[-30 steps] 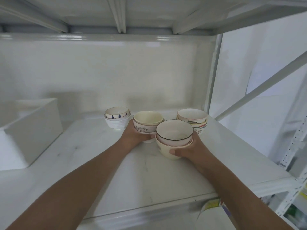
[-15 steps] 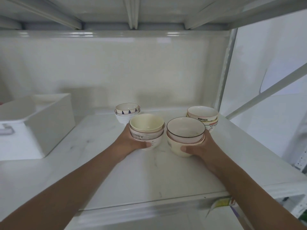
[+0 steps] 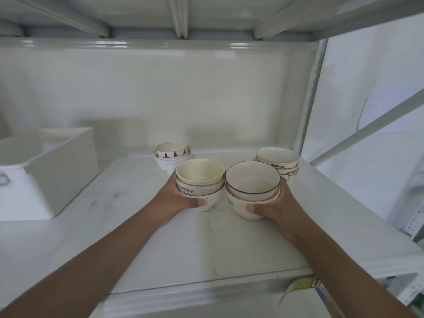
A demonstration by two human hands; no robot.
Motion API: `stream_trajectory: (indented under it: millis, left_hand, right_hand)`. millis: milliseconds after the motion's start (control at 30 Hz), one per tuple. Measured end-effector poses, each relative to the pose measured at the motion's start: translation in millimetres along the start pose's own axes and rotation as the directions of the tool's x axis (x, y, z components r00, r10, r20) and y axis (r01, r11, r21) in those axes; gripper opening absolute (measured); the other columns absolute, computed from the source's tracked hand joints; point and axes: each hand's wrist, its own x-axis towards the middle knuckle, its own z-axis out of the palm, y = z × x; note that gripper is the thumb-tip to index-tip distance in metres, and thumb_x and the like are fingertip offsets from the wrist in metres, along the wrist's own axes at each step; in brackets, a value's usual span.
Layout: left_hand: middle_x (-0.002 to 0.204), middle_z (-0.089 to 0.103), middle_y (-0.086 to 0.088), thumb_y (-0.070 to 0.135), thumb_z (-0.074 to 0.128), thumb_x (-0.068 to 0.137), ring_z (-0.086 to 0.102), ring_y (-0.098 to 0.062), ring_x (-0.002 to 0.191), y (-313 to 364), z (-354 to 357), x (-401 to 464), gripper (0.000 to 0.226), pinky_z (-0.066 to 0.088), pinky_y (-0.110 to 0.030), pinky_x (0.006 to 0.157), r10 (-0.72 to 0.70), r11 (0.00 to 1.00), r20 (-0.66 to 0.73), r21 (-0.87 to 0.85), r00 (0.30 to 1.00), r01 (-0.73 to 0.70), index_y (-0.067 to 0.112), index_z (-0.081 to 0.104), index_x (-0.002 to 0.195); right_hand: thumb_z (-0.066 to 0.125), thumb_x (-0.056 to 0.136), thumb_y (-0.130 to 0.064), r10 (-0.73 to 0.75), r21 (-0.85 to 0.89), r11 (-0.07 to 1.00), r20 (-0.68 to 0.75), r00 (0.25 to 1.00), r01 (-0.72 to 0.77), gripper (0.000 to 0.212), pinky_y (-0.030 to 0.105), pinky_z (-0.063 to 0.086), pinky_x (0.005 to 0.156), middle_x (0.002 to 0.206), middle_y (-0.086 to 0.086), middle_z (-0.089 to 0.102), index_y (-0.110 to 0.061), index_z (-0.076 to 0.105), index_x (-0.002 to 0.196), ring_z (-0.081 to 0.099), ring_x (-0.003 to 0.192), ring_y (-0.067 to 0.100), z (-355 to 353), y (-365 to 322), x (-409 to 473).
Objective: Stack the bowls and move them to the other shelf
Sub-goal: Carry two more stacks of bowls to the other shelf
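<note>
Left hand (image 3: 181,198) wraps the cream stack (image 3: 199,183), right hand (image 3: 273,204) grips the black-rimmed stack (image 3: 251,191), both at mid-shelf (image 3: 137,226). Glazed ceramic: probably slick, heavy, breakable, so hold the bottom bowl's wall.

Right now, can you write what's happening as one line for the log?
left hand: grips SUNNY bowl stack | right hand: grips black-rimmed bowl stack | two more bowl stacks behind, untouched | all on white shelf
</note>
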Motion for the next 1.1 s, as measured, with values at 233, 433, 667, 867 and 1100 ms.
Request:
stream_trajectory:
  millis: [233, 433, 667, 867, 1100]
  left_hand:
    - [0.129, 0.062, -0.017, -0.014, 0.072, 0.066, 0.059, -0.033, 0.121, -2.0, 4.5, 2.9, 0.076, 0.051, -0.041, 0.097, -0.012, 0.998, -0.008, -0.057, 1.0, 0.012, 0.011, 0.05, 0.135]
    - [0.134, 0.058, -0.021, -0.002, 0.08, 0.06, 0.054, -0.038, 0.126, -1.9, 3.4, 8.8, 0.088, 0.045, -0.051, 0.103, -0.014, 0.995, -0.009, -0.103, 1.0, 0.013, 0.007, 0.044, 0.14]
    - [0.137, 0.053, -0.026, -0.011, 0.072, 0.067, 0.051, -0.041, 0.127, 12.8, 8.1, 13.7, 0.081, 0.043, -0.054, 0.103, 0.051, 0.99, 0.037, -0.131, 0.998, -0.046, 0.004, 0.041, 0.141]
    - [0.122, 0.068, -0.011, 0.01, 0.08, 0.059, 0.065, -0.027, 0.112, 32.0, 16.7, 10.3, 0.077, 0.057, -0.042, 0.083, 0.034, 0.994, 0.016, -0.107, 0.999, -0.032, 0.015, 0.054, 0.131]
    - [0.12, 0.069, -0.01, -0.001, 0.079, 0.067, 0.066, -0.025, 0.111, 45.6, 26.0, 6.9, 0.067, 0.057, -0.037, 0.081, 0.102, 0.982, 0.079, -0.166, 0.992, -0.087, 0.014, 0.056, 0.128]
  right_hand:
    - [0.096, 0.056, -0.007, 0.012, 0.03, 0.999, -0.037, 0.999, -0.011, 0.105, 0.063, 0.043, 0.111, 0.143, 0.014, 0.061, -0.014, 0.045, 0.148, 0.056, 0.134, 0.037, -3.1, 6.0, 1.4]
    - [0.094, 0.058, -0.005, 0.023, 0.055, 0.998, -0.06, 0.998, -0.019, 0.102, 0.063, 0.042, 0.111, 0.142, 0.015, 0.061, -0.012, 0.047, 0.148, 0.057, 0.134, 0.037, -3.3, 5.8, 1.3]
    - [0.092, 0.059, -0.001, -0.011, 0.048, 0.999, -0.096, 0.995, 0.016, 0.099, 0.062, 0.043, 0.112, 0.141, 0.014, 0.063, -0.013, 0.048, 0.147, 0.058, 0.133, 0.036, -5.4, 2.8, 1.2]
    - [0.082, 0.07, 0.01, -0.037, 0.056, 0.998, -0.103, 0.994, 0.043, 0.086, 0.064, 0.043, 0.111, 0.14, 0.017, 0.063, -0.011, 0.049, 0.147, 0.059, 0.131, 0.038, -1.8, -12.8, -5.9]
    - [0.087, 0.066, -0.001, -0.043, 0.043, 0.998, -0.205, 0.978, 0.053, 0.081, 0.061, 0.05, 0.104, 0.132, 0.021, 0.067, -0.006, 0.055, 0.14, 0.062, 0.125, 0.043, 3.8, -48.9, -25.2]
